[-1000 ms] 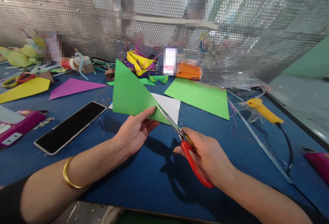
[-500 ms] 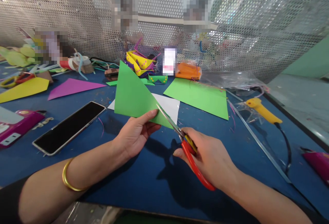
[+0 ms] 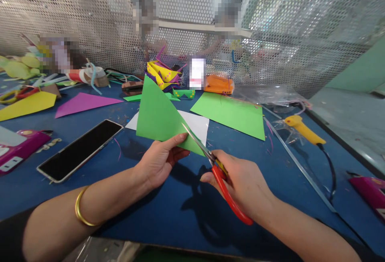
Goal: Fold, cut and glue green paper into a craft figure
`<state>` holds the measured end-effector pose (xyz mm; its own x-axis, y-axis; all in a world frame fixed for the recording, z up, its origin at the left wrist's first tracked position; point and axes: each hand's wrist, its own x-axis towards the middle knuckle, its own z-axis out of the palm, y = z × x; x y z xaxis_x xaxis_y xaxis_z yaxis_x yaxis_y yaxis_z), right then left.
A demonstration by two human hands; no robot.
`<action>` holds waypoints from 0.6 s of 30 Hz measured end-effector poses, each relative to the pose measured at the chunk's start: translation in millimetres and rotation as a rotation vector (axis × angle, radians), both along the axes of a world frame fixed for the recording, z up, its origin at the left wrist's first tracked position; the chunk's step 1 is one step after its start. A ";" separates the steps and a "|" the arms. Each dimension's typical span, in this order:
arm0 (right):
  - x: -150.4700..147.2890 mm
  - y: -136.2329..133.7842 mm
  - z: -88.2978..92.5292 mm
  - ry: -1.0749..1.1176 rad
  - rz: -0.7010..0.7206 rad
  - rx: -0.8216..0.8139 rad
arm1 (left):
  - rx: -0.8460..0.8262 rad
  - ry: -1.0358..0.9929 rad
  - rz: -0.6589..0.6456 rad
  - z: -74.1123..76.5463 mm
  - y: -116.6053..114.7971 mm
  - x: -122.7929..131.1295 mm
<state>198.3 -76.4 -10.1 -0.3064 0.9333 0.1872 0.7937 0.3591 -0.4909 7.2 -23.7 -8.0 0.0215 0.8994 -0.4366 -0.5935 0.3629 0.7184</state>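
Note:
My left hand (image 3: 161,159) pinches the lower edge of a green sheet (image 3: 156,113), thumb in front and fingers behind. The sheet stands tilted above the table and narrows to a point at the top. My right hand (image 3: 240,177) is wrapped round the handles of a pair of scissors (image 3: 225,191) with red and yellow grips. Their blades lie at the right slanting edge of the green sheet, close to my left thumb. Behind the sheet, a white sheet (image 3: 195,121) rests on the blue table.
Left lie a phone (image 3: 80,149), a magenta device (image 3: 24,149), and purple (image 3: 86,104) and yellow (image 3: 30,104) sheets. A lighter green sheet (image 3: 230,113) and a yellow glue gun (image 3: 303,128) are right. Folded yellow-purple paper (image 3: 162,73) sits before the perforated metal screen (image 3: 186,5).
The scissor blades, my left hand and the green sheet have shifted very slightly. Both grips are unchanged, and the whole view has moved a little.

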 end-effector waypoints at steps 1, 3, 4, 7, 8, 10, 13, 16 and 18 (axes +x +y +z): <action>0.0 -0.2 -0.9 0.000 0.000 0.002 | 0.000 -0.003 -0.005 0.1 0.0 0.1; -0.4 -0.5 -2.9 -0.001 0.003 0.009 | 0.002 -0.010 -0.006 0.3 -0.2 0.4; -0.8 -0.7 -3.9 -0.003 0.003 0.012 | 0.003 -0.013 -0.006 0.5 -0.3 0.5; -2.3 -1.1 -6.3 0.006 0.007 0.002 | 0.004 -0.015 -0.011 0.9 -0.8 0.4; -2.8 -1.4 -7.0 0.010 0.009 0.001 | 0.004 -0.016 -0.012 0.8 -0.9 0.2; -3.7 -1.9 -8.6 0.009 0.008 0.013 | 0.004 -0.019 -0.014 0.3 -0.7 -0.2; -4.1 -2.7 -10.1 -0.011 -0.002 0.051 | 0.001 -0.024 -0.021 -0.9 -0.1 -1.1; -3.9 -2.3 -8.7 0.001 0.002 0.043 | 0.010 -0.021 -0.024 -1.5 0.3 -1.5; -3.8 -1.6 -6.3 0.010 0.001 0.026 | 0.019 -0.017 -0.022 -1.6 0.0 -1.4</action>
<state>194.4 -78.0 -16.4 -0.3053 0.9279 0.2141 0.7886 0.3724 -0.4893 5.8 -23.7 -9.6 0.0482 0.9070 -0.4184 -0.5974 0.3619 0.7156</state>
